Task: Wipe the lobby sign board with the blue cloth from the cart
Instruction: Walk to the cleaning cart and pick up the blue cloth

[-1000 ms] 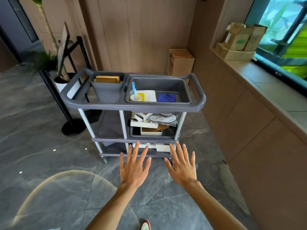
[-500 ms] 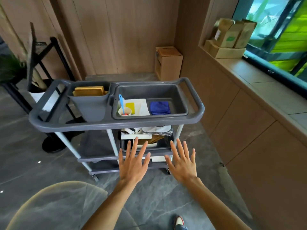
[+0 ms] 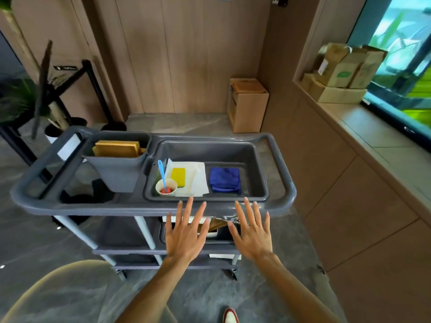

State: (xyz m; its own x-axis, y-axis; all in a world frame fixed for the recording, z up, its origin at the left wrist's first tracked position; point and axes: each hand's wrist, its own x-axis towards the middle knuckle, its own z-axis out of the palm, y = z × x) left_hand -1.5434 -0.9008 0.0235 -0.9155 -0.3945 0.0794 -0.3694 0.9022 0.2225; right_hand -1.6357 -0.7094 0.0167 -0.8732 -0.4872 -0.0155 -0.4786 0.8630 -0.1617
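Both my left hand (image 3: 185,236) and right hand (image 3: 253,233) spread flat, empty — blue cloth (image 3: 225,180) at twelve o'clock in the cart (image 3: 283,173).

Both bare forearms reach forward side by side. The left hand (image 3: 185,236) is held flat, palm down, with straight, spread fingers, holding nothing. The right hand (image 3: 253,234) mirrors it just beside, fingers splayed and empty.

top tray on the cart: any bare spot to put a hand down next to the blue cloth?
Bare tray floor runs behind the blue cloth toward the far wall, with thin strips right of it and between it and the white paper. The left end is crowded: paper, yellow sponge, cup.
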